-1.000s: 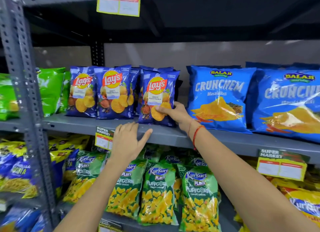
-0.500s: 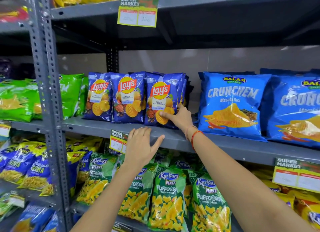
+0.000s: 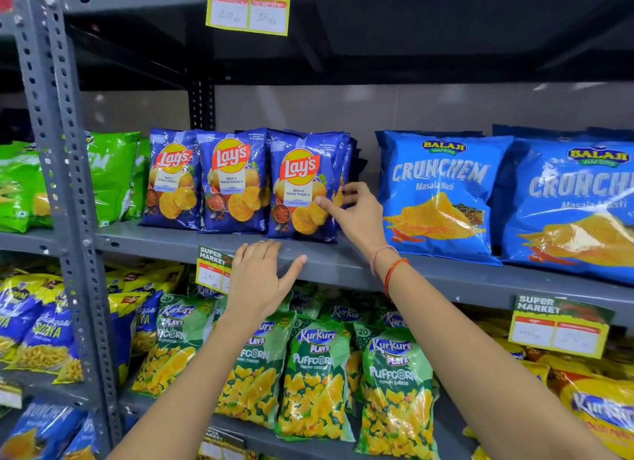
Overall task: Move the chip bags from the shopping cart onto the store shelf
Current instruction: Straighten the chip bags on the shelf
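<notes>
Three dark blue Lay's chip bags stand upright side by side on the grey middle shelf point(image 3: 164, 241), with more stacked behind them. My right hand point(image 3: 356, 216) is at the right edge of the rightmost Lay's bag point(image 3: 302, 185). Its thumb presses on the bag's front and its fingers curl around the edge. My left hand point(image 3: 260, 277) lies flat on the shelf's front lip just below that bag, fingers apart and holding nothing. The shopping cart is out of view.
Large light blue Balaji Crunchem bags point(image 3: 442, 192) fill the shelf to the right, with a small gap between them and the Lay's bags. Green bags point(image 3: 113, 174) sit to the left, past a perforated upright post point(image 3: 58, 150). Kurkure Puffcorn bags point(image 3: 315, 377) line the shelf below. Price tags point(image 3: 212, 271) hang from the shelf lips.
My right hand has slid from the bag's lower corner up to its right edge. The bag now stands close against its neighbour. My left hand stays on the shelf lip.
</notes>
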